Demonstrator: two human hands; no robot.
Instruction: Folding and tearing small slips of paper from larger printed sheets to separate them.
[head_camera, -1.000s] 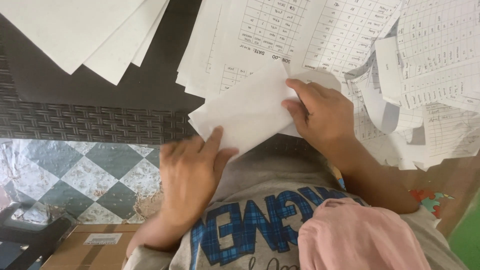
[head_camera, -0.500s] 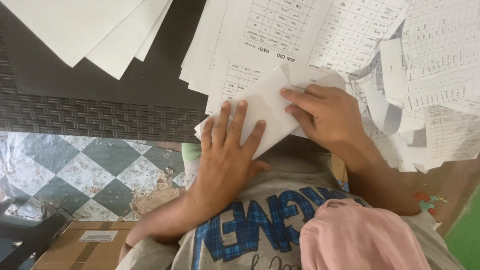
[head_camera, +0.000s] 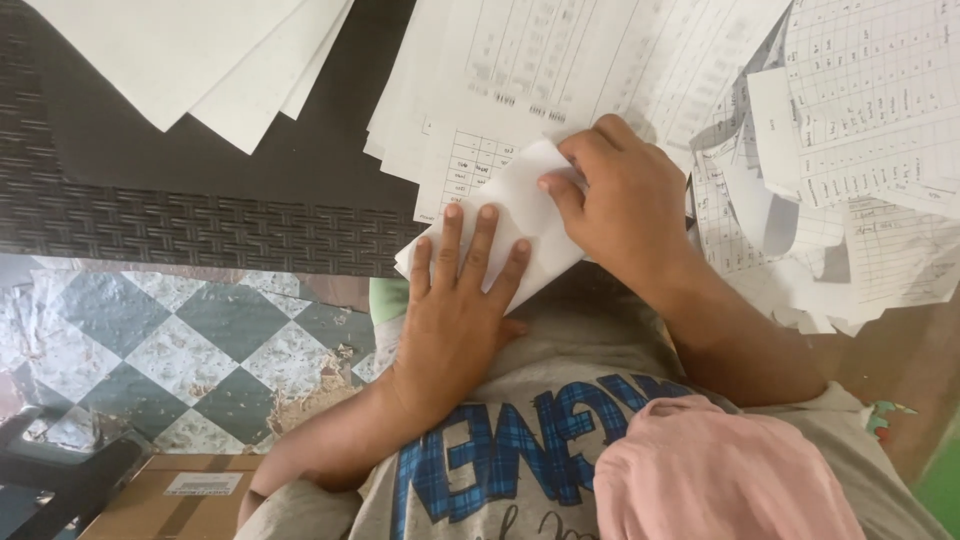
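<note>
Fingers of the left hand (head_camera: 455, 320) lie spread flat on a folded white sheet (head_camera: 505, 225), pinning it to the table edge, gripping nothing. Beside it, the right hand (head_camera: 625, 195) curls over the sheet's far corner, seemingly pressing a crease. Beyond them: printed forms (head_camera: 560, 70), too overlapped to count; leftward, about three blank sheets (head_camera: 190, 55) on a dark woven table (head_camera: 200, 225).

You are seated in what looks like a home or small informal workroom rather than an office. A dark woven wicker tabletop (head_camera: 200, 225) carries loose printed table sheets (head_camera: 600, 70), above a worn checkered tile floor (head_camera: 150, 340) and a brown cardboard box (head_camera: 180, 500).
</note>
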